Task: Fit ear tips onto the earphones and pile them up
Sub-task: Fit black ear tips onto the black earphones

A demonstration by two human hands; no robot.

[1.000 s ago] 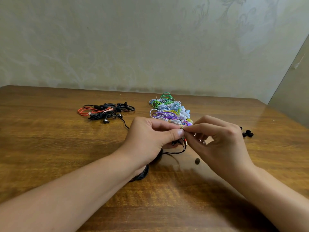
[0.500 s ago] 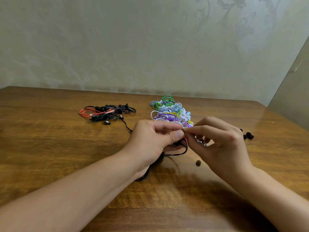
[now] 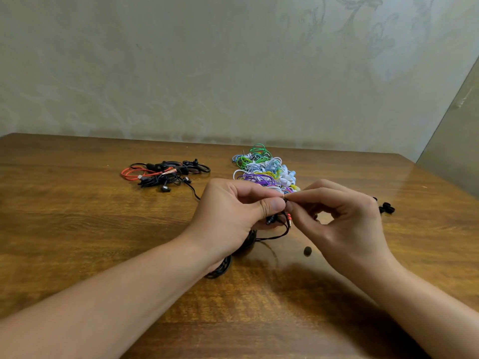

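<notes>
Left hand point(image 3: 233, 211) gripping black earphone point(image 3: 272, 218), bud end pointing right, straight at ear tip point(image 3: 286, 198) pinched in right hand point(image 3: 344, 218), fingertips touching.

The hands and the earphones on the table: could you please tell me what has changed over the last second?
Almost nothing. The left hand still grips the black earphone, and the right hand still pinches at its tip. The loose ear tip, the black-and-red pile and the coloured pile lie where they were.
</notes>
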